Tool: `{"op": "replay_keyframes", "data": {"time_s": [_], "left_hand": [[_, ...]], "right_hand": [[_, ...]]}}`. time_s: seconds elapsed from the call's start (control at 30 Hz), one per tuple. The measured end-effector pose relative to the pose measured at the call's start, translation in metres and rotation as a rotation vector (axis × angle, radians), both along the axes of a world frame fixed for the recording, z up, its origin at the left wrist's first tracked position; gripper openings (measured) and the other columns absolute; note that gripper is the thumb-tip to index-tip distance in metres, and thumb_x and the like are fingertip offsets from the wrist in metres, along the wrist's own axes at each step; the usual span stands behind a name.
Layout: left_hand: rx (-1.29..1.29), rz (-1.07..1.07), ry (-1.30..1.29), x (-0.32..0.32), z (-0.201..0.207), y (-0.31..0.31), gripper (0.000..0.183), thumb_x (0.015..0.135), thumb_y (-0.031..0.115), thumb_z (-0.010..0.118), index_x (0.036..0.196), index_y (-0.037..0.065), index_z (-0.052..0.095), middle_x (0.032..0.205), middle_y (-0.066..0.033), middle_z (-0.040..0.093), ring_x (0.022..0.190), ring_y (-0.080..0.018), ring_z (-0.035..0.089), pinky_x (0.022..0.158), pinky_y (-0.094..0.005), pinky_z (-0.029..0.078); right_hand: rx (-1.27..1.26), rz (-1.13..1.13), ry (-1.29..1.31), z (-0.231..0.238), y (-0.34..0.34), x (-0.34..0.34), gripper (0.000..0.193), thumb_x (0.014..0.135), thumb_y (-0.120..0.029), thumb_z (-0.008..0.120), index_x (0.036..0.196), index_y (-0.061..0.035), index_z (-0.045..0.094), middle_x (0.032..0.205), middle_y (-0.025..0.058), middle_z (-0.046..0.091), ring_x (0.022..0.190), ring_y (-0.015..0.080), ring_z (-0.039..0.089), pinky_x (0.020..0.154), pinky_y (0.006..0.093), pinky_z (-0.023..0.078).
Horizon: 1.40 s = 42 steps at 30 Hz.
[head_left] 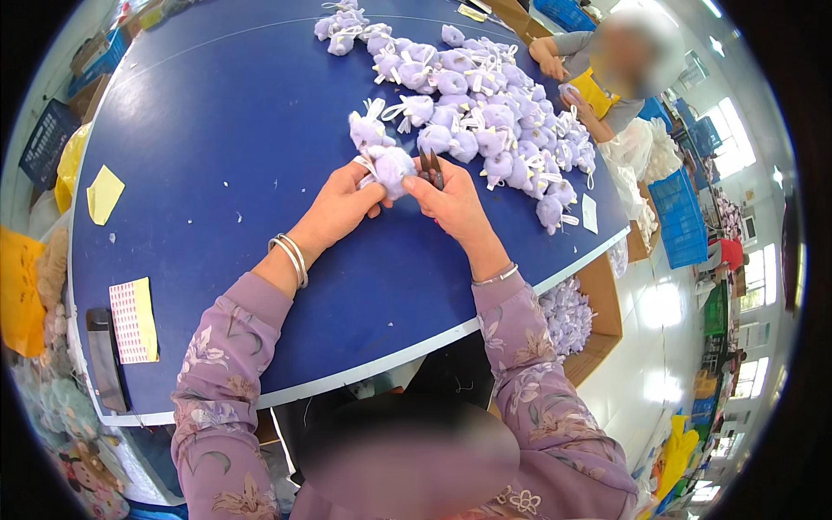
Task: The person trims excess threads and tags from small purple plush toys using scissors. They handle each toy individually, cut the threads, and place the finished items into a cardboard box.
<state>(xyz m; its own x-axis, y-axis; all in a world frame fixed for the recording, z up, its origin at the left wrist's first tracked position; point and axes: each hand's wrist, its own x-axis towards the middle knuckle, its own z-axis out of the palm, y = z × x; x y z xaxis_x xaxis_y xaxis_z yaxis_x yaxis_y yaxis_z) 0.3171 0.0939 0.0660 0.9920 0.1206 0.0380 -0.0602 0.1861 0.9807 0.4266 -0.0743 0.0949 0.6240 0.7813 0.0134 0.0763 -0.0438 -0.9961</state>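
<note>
My left hand (340,206) pinches a small lilac plush toy (392,172) with white ribbon at its left side. The right hand (451,204) closes round dark thread snips (431,165), their blades pointing away from me. Its thumb also touches the right side of the toy. Just beyond the held toy lies another lilac plush (367,130) with a white ribbon loop. A large heap of the same plush toys (498,113) spreads over the blue table (225,173) to the far right.
A yellow paper (105,195), a sticker sheet (133,321) and a black phone-like object (106,360) lie at the table's left. Across the far right corner a co-worker (598,87) handles a lilac piece. A cardboard box (598,316) of lilac pieces stands below the right edge.
</note>
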Motion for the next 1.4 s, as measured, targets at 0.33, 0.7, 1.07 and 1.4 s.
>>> {"op": "replay_keyframes", "data": {"time_s": [0.33,0.7,1.07,1.4], "left_hand": [[0.018,0.029,-0.083,-0.003,0.006,-0.010,0.051,0.091,0.017,0.056,0.138,0.004,0.044,0.101,-0.0040,0.060,0.077,-0.0088,0.058,0.061,-0.0222,0.046],[0.152,0.010,0.044,-0.005,0.015,-0.014,0.036,0.093,0.019,0.055,0.124,0.001,0.053,0.093,-0.0041,0.064,0.075,-0.0099,0.063,0.060,-0.0247,0.049],[0.197,0.353,-0.173,0.004,0.001,-0.013,0.047,0.096,0.018,0.055,0.136,-0.001,0.040,0.127,-0.0127,0.052,0.082,-0.0153,0.062,0.065,-0.0267,0.050],[0.631,0.560,-0.113,0.029,-0.007,0.017,0.058,0.084,0.007,0.056,0.140,0.001,0.041,0.132,-0.0215,0.051,0.111,-0.0309,0.059,0.085,-0.0339,0.052]], "right_hand": [[0.003,0.020,-0.075,-0.002,0.001,-0.001,0.018,0.089,-0.018,0.068,0.093,-0.0015,0.064,0.070,-0.0058,0.054,0.059,0.0019,0.043,0.052,0.0211,0.033],[-0.075,0.010,-0.147,0.005,0.003,-0.011,0.017,0.086,-0.016,0.064,0.088,0.0011,0.064,0.070,-0.0032,0.057,0.063,0.0031,0.048,0.055,0.0215,0.037],[0.394,-0.162,0.232,0.031,-0.030,0.041,0.034,0.093,-0.022,0.062,0.120,-0.0010,0.060,0.083,0.0063,0.066,0.042,0.0004,0.027,0.036,0.0185,0.020],[-0.106,-0.223,-0.722,-0.033,0.062,0.041,0.033,0.083,-0.022,0.069,0.108,-0.0010,0.065,0.090,0.0147,0.070,0.084,0.0302,0.068,0.075,0.0375,0.051]]}}
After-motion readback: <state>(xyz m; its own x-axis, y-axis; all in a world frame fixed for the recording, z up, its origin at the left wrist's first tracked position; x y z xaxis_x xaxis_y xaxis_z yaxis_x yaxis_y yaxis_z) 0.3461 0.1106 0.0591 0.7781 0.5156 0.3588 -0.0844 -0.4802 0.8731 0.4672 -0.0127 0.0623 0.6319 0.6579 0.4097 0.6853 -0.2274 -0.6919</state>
